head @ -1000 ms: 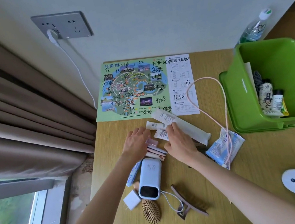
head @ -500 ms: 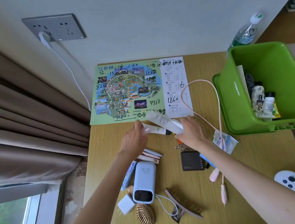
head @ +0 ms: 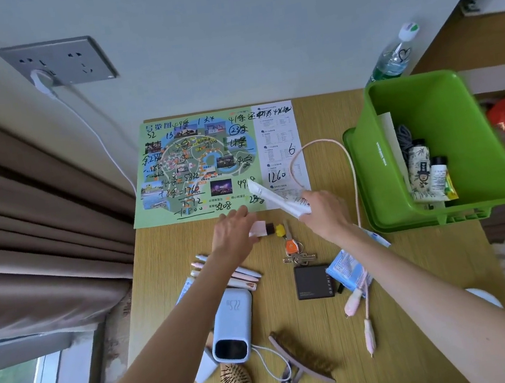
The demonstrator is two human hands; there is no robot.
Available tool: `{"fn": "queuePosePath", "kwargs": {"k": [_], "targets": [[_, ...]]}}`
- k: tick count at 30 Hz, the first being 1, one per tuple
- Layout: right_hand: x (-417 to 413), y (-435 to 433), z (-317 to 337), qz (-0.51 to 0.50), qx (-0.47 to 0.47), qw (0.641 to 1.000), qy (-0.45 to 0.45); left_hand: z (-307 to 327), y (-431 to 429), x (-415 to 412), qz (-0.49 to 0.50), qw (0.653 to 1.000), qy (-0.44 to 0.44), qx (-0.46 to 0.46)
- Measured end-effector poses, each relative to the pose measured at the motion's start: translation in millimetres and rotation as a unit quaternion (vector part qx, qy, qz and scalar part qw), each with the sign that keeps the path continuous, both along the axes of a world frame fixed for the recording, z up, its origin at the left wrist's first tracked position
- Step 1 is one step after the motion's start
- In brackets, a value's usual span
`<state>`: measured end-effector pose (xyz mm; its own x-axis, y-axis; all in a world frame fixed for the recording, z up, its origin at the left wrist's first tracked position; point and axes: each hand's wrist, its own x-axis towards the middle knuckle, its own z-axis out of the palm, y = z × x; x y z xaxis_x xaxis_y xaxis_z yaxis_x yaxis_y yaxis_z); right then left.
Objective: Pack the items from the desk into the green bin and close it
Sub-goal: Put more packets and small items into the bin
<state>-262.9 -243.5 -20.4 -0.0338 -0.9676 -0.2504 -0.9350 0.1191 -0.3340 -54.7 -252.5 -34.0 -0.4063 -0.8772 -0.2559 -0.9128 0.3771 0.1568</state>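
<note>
Since half a second ago the right hand (head: 325,213) has lifted the white tube (head: 270,197) off the desk (head: 417,265) and swung it up over the near edge of the map (head: 196,166). Its fingers are curled round the tube's lower end and the long body sticks out up and to the left. The tube is probably light, soft and a little slick, so a hold nearer its middle would swing less. Just beside it, the left hand (head: 234,234) seems, through blur, to pinch the flat end of a small tube (head: 261,229) low over the desk. The keys (head: 295,253) lie just nearer. At the far right corner the bin (head: 379,154) stands open, holding a patterned bottle (head: 420,167), a capped tube (head: 439,176), a grey cord (head: 404,137), paper (head: 390,133) and a sachet (head: 450,189). These are crowded along its left wall, and the rest of its floor is bare. A pink cable (head: 353,177) loops between the hand and the bin and might snag.
</note>
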Motion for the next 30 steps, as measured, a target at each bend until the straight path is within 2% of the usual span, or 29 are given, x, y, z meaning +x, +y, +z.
{"fn": "queuePosePath", "kwargs": {"k": [3, 7, 11, 16, 21, 24, 27, 30], "targets": [[-3.9, 0.7, 14.2, -0.049, -0.018, 0.995, -0.080, 3.0, -2.3, 1.6, 0.018, 1.000, 0.022, 0.005], [-14.1, -1.0, 54.1, -0.116, -0.066, 0.976, -0.173, 27.0, -9.4, -9.4, 0.136, 0.981, 0.131, 0.041], [-38.3, -3.6, 103.3, -0.154, -0.118, 0.950, -0.246, 68.5, -23.8, -40.1, 0.237, 0.911, 0.315, 0.117], [-101.2, -0.8, 144.1, -0.229, -0.209, 0.910, -0.275, 122.3, -33.2, -94.3, 0.221, 0.849, 0.458, 0.140], [-168.0, 10.8, 137.4, -0.336, -0.219, 0.878, -0.260, 147.1, -33.9, -145.1, 0.213, 0.825, 0.501, 0.150], [-183.0, 8.2, 118.4, -0.343, -0.161, 0.893, -0.242, 149.1, -33.3, -165.6, 0.207, 0.828, 0.500, 0.148], [-183.5, -3.2, 95.2, -0.332, -0.096, 0.894, -0.285, 149.7, -32.8, -180.0, 0.205, 0.834, 0.490, 0.149], [-181.8, -16.9, 75.6, -0.318, -0.059, 0.902, -0.286, 149.6, -35.2, -188.6, 0.204, 0.844, 0.476, 0.142]]}}
